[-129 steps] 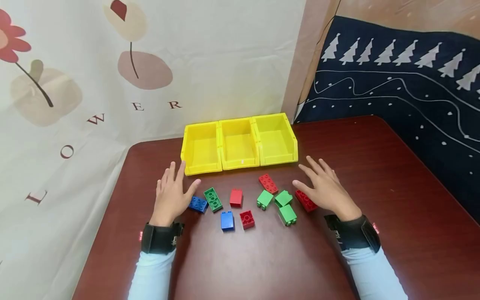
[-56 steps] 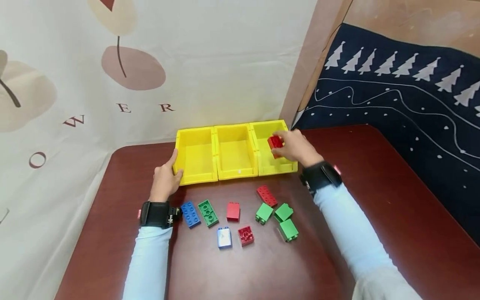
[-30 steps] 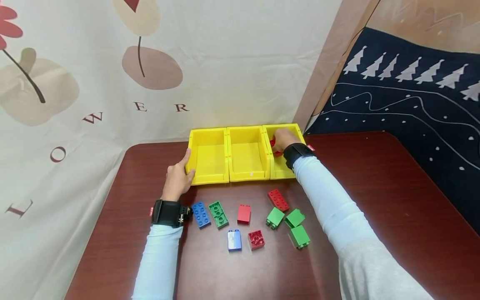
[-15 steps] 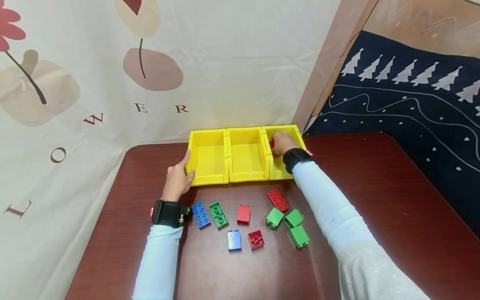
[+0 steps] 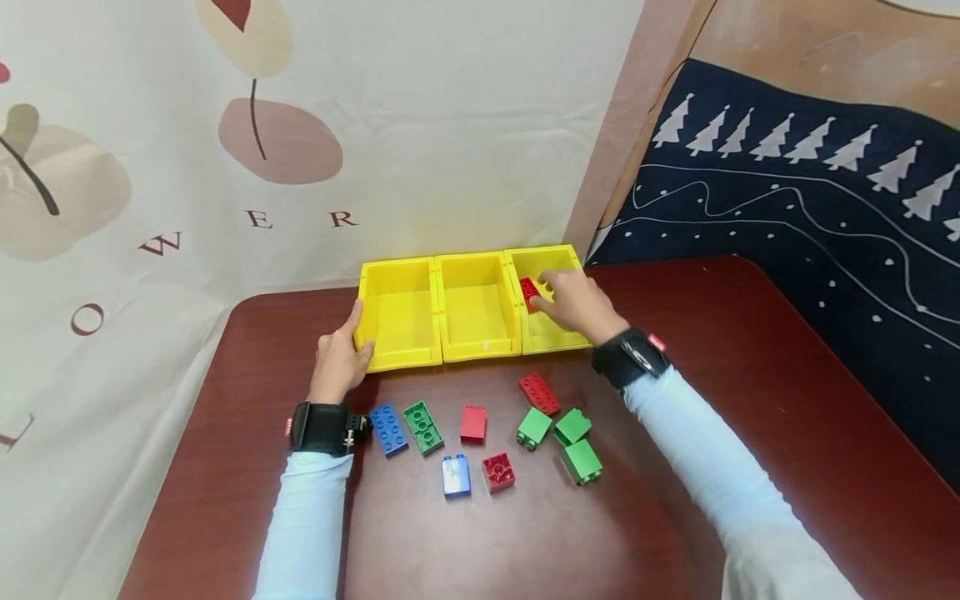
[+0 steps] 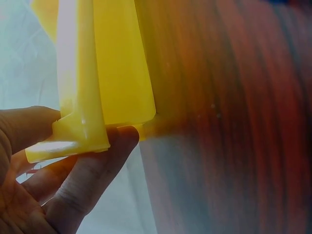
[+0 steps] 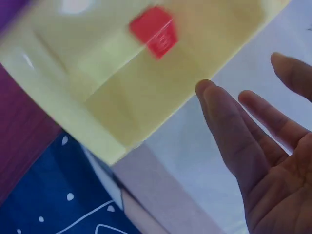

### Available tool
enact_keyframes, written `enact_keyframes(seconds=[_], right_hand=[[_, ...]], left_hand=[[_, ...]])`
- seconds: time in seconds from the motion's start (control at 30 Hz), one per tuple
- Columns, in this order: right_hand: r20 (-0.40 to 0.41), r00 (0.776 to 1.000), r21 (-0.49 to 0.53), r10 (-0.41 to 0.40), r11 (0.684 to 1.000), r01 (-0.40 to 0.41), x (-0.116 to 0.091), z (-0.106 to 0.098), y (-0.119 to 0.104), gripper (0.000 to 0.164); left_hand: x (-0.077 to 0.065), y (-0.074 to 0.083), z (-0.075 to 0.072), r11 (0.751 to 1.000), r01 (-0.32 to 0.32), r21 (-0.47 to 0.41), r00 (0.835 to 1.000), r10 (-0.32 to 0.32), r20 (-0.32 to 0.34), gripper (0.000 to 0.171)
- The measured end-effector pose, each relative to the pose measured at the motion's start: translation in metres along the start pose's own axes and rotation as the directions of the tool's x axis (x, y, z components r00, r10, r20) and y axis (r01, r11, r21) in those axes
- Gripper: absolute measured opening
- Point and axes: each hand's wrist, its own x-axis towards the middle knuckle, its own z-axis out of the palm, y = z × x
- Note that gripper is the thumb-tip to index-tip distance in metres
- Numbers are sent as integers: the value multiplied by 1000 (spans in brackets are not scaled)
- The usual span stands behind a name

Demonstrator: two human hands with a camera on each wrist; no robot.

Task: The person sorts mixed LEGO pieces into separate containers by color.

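My left hand [image 5: 337, 358] grips the outer front corner of the left yellow bin [image 5: 401, 321]; in the left wrist view its thumb and fingers lie on either side of the bin's edge [image 6: 80, 97]. My right hand [image 5: 581, 304] is over the right yellow bin [image 5: 551, 335], fingers parted and holding nothing. Against that bin's left side lies a red building brick [image 5: 529, 293], just by the right thumb. The right wrist view shows the same red brick [image 7: 158, 31] in the bin, apart from the spread right hand [image 7: 278, 170].
The middle yellow bin [image 5: 477, 312] joins the two others in a row. In front lie a blue brick [image 5: 388, 429], a green brick [image 5: 423, 427], a second blue brick [image 5: 456, 477], three red bricks, one of them studded [image 5: 539, 393], and several green bricks [image 5: 581, 461] on the right.
My right hand took the red brick from the table's right into the right bin, then let go and drew back slightly. Earlier, my left hand moved from above the table to the left bin.
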Motion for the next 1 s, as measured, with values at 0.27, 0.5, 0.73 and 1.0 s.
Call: enact_keyframes(seconds=[0.27, 0.5, 0.73, 1.0], right_hand=[[1, 994, 41, -114, 993, 114, -60, 34, -8, 42], [79, 991, 30, -105, 994, 103, -90, 55, -14, 24], [65, 994, 3, -87, 996, 87, -101, 64, -12, 24], [46, 997, 2, -66, 998, 66, -101, 65, -12, 23]], left_hand=[[-1, -1, 1, 1000, 20, 18, 1000, -20, 17, 74], [-1, -1, 1, 999, 21, 27, 1000, -21, 18, 74], [0, 0, 2, 999, 13, 34, 1000, -13, 16, 75], [1, 2, 1, 1000, 0, 25, 1000, 0, 7, 73]])
